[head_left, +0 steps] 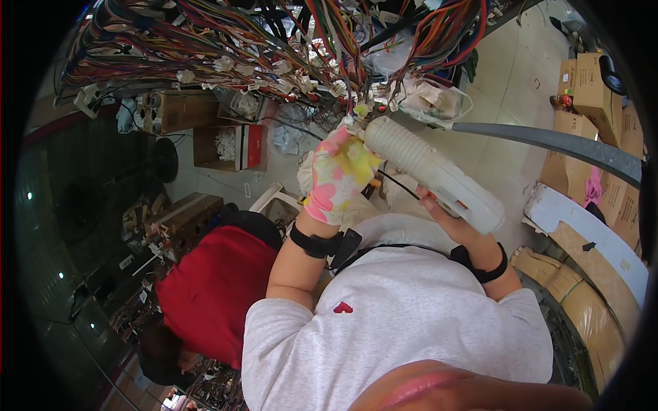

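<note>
The person's two hands met at the middle of the view, below a dense mass of coloured wires point(199, 48) that spread across the upper part. The right hand point(449, 220), bare, was grasping a white tool point(442, 178) with a ribbed barrel. The tool lay aslant, its ribbed end directed up and to the left, toward the lower ends of the wires, and its plain rounded end down and to the right. The left hand point(343, 172) wore a glove patterned in pink and yellow and was raised just beside the ribbed end. Its fingertips were near the wire ends; whether they grasped anything could not be told. A thin black cord point(399, 183) ran between the two hands.

Black bands point(317, 244) circled both forearms, and a small red heart point(343, 307) marked the pale grey shirt point(432, 308). To the left, a co-worker in a red top point(209, 294) bent forward. Beyond, an opened box point(214, 147) contained small white pieces. To the right, a curved grey bar point(548, 139) extended inward, with cardboard boxes point(598, 85) stacked near the rim.
</note>
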Motion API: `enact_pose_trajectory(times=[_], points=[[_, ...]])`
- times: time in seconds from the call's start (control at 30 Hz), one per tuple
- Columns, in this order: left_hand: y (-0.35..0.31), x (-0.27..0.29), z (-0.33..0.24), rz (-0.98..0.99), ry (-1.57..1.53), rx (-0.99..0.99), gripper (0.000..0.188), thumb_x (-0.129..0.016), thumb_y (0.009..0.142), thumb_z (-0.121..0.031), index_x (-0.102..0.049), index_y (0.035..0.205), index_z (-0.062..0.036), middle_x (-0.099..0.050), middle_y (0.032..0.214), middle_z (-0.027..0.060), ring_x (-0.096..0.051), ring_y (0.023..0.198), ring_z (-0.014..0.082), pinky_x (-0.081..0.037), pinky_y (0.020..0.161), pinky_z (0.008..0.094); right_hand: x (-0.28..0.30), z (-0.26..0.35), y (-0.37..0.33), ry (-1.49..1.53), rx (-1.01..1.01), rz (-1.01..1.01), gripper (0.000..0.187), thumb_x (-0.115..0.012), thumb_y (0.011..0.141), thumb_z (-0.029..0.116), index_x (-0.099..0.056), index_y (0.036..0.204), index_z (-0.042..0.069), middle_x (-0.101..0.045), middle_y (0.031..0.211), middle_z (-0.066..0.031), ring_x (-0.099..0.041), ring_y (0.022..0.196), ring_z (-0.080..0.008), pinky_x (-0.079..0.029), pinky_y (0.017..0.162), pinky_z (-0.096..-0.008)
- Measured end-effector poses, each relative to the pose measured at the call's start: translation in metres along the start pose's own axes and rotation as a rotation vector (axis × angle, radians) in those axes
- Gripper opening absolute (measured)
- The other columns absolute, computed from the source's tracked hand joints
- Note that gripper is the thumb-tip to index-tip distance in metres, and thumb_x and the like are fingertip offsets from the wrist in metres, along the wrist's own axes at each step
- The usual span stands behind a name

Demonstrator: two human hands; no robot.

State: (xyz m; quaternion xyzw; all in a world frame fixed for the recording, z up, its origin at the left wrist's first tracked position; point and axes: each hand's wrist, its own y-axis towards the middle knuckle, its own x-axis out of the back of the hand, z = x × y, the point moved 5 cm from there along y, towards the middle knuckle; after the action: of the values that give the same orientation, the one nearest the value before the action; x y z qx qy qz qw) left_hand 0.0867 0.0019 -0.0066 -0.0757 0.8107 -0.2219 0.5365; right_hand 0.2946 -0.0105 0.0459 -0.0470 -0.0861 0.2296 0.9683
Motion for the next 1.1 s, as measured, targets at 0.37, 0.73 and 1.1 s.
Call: enact_pose_trajectory(times=[0.37,0.73,1.1], points=[[-0.001,-0.011,0.000,0.219,-0.095,-0.019,0.042,-0.052,0.086,-0.025,-0.054,0.122,-0.0045,-0.062,0.091,0.0072,-0.056,0.077,0.0187,-0.046,0.080,0.0384,-0.003,-0.009,-0.004,0.039,-0.049,0.091,0.016,-0.063,0.088,0.005,-0.058,0.104,0.003,-0.057,0.092,-0.0041,-0.056,0.087,-0.0137,-0.048,0.077,-0.0272],[0.006,-0.007,0.005,0.111,-0.283,0.028,0.057,-0.051,0.079,-0.027,-0.049,0.133,-0.0063,-0.064,0.094,0.0087,-0.064,0.076,0.0228,-0.056,0.064,0.0421,-0.004,-0.003,-0.003,0.077,-0.048,0.070,0.011,-0.062,0.088,0.003,-0.059,0.098,0.003,-0.056,0.089,-0.0040,-0.054,0.084,-0.0136,-0.047,0.076,-0.0271],[0.007,0.000,0.006,0.060,-0.223,0.103,0.061,-0.052,0.074,-0.028,-0.051,0.133,-0.0135,-0.062,0.076,0.0053,-0.062,0.070,0.0266,-0.054,0.060,0.0448,0.000,-0.007,-0.003,-0.008,-0.009,0.055,0.008,-0.062,0.087,0.001,-0.058,0.094,0.003,-0.056,0.086,-0.0035,-0.054,0.081,-0.0135,-0.045,0.075,-0.0269]])
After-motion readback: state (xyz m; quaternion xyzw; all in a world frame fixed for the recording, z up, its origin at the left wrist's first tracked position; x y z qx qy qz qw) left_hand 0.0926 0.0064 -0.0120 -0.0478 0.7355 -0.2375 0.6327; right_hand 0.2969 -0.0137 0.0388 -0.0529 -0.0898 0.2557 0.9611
